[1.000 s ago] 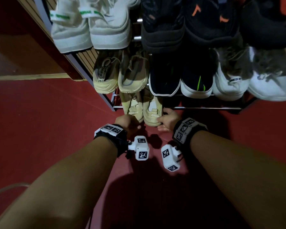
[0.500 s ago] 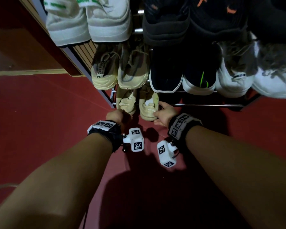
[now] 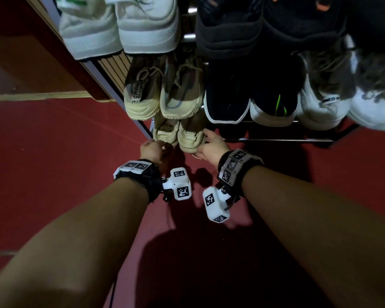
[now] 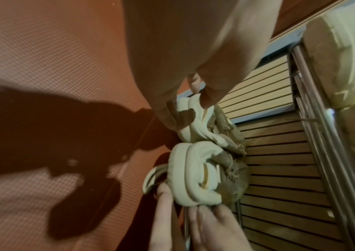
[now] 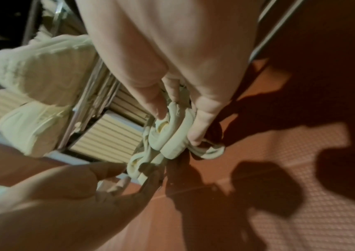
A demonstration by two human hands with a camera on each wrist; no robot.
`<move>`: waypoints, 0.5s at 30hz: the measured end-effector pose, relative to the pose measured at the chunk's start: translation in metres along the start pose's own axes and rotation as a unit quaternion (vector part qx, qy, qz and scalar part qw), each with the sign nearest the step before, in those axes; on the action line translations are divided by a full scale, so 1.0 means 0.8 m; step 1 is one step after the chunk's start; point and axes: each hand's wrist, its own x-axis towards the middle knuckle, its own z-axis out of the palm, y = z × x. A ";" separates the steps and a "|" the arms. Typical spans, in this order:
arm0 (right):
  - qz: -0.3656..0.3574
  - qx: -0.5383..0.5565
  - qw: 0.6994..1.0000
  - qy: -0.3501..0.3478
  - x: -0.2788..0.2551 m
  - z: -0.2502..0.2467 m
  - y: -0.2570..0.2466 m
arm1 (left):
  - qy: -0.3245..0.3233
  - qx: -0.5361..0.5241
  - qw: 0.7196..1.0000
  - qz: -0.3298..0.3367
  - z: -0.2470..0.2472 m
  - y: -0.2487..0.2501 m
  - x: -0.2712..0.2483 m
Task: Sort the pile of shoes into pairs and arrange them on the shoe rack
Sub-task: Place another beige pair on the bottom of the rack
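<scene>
Two beige sneakers stand side by side, heels toward me, on the lowest tier of the metal shoe rack point(image 3: 276, 140). My left hand point(image 3: 159, 145) pinches the heel of the left beige sneaker point(image 3: 166, 132); in the left wrist view its thumb and fingers point(image 4: 207, 100) close round that heel point(image 4: 193, 129). My right hand point(image 3: 203, 143) grips the heel of the right beige sneaker point(image 3: 190, 138), thumb on its inner side and fingers under the sole point(image 5: 172, 135). The toes of both sneakers are hidden under the tier above.
The tier above holds tan sneakers point(image 3: 162, 92), dark sneakers with white soles point(image 3: 249, 103) and white sneakers point(image 3: 325, 107). The top tier carries white shoes point(image 3: 120, 25) and black shoes point(image 3: 265, 30). A slatted wooden panel point(image 4: 279, 152) stands behind the rack. Red floor point(image 3: 53, 174) spreads to the left.
Both hands have pushed the two beige sneakers farther in under the tier above. The sneakers now sit closer together and deeper on the bottom tier.
</scene>
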 end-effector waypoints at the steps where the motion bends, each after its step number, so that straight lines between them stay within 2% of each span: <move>1: -0.002 -0.003 1.000 -0.005 0.002 0.003 0.000 | 0.007 -0.028 1.000 0.004 0.000 0.002 -0.002; 4: -0.015 -0.033 0.999 -0.019 -0.006 0.006 -0.008 | -0.001 -0.117 0.993 0.009 -0.003 0.003 0.002; 9: -0.027 -0.135 0.990 -0.026 -0.006 0.010 -0.007 | -0.070 -0.057 0.996 -0.016 -0.002 -0.002 -0.006; 15: -0.043 -0.225 0.973 -0.008 -0.007 0.018 -0.008 | -0.064 -0.032 0.997 0.005 -0.007 -0.006 0.002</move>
